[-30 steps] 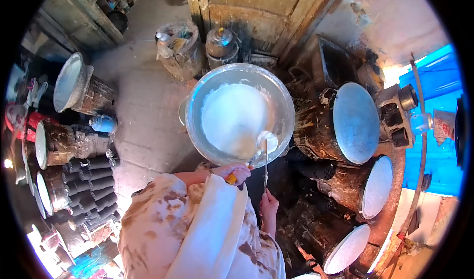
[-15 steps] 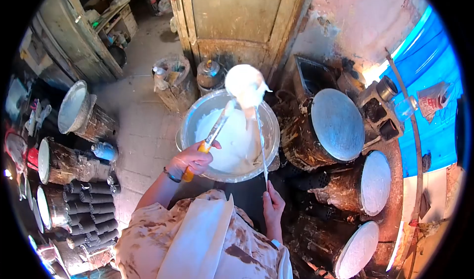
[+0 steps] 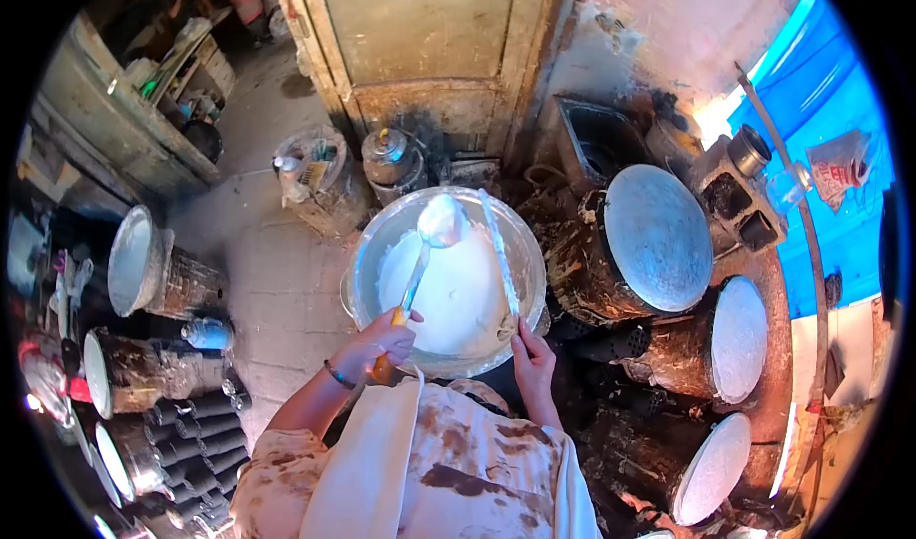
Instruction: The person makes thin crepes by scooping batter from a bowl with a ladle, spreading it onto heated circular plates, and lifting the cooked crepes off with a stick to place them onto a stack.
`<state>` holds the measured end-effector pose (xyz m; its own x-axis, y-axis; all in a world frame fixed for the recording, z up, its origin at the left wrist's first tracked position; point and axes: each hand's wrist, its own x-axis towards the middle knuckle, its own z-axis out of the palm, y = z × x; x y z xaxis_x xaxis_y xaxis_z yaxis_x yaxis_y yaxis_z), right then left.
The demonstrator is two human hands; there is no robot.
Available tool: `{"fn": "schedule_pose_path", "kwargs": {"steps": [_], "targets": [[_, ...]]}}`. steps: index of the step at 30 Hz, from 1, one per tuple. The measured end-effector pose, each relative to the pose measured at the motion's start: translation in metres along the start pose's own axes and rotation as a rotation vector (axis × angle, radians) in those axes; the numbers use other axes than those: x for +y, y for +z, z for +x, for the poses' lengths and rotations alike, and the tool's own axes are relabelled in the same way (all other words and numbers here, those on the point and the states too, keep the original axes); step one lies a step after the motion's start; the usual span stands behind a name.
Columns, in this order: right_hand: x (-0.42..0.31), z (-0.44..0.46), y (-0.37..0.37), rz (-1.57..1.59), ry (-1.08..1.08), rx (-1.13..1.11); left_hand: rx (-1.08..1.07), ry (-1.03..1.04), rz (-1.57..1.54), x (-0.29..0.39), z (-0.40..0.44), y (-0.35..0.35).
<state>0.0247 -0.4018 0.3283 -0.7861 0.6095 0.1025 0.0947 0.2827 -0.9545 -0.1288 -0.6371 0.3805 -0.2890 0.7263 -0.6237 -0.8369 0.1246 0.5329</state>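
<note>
My left hand (image 3: 384,342) is wrapped round the orange handle of a metal ladle (image 3: 413,279). A lump of white, paste-like stuff (image 3: 442,220) fills the ladle's head, over the far part of a large metal basin (image 3: 524,348). Smooth white mixture (image 3: 456,300) lies in the basin. In my right hand (image 3: 535,365), closed at the near right rim, is the end of a long thin stick (image 3: 498,245). White residue coats the stick, which slants over the basin's right side toward the far rim.
Soot-dark drums with round whitish tops (image 3: 658,238) line the right side. At left stand smaller drums (image 3: 135,262), a blue gas canister (image 3: 207,334) and black perforated cylinders (image 3: 205,424). A stump-like stand (image 3: 320,181) and a gas burner (image 3: 391,162) sit behind the basin, before a wooden door (image 3: 420,33).
The big white mass at the far end of the stick is no longer there. The stick's tip has come down and left; the ladle now carries a white lump. Both hands still grip their tools.
</note>
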Motion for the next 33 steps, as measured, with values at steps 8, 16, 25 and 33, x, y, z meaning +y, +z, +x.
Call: {"fn": "schedule_pose_path", "kwargs": {"steps": [8,16,25,33], "targets": [[0.014,0.004,-0.051,-0.504,-0.012,0.054,-0.252,-0.129,-0.245,0.039,0.052,0.100],[0.019,0.055,-0.182,-0.479,-0.115,0.423,-0.384,-0.131,0.214,0.058,0.153,0.290],[0.079,0.084,-0.272,-0.104,0.203,0.704,-0.333,0.129,0.567,-0.012,0.314,0.404],[0.124,0.125,-0.264,0.326,0.359,0.704,-0.079,0.600,1.424,0.013,0.389,0.375]]}}
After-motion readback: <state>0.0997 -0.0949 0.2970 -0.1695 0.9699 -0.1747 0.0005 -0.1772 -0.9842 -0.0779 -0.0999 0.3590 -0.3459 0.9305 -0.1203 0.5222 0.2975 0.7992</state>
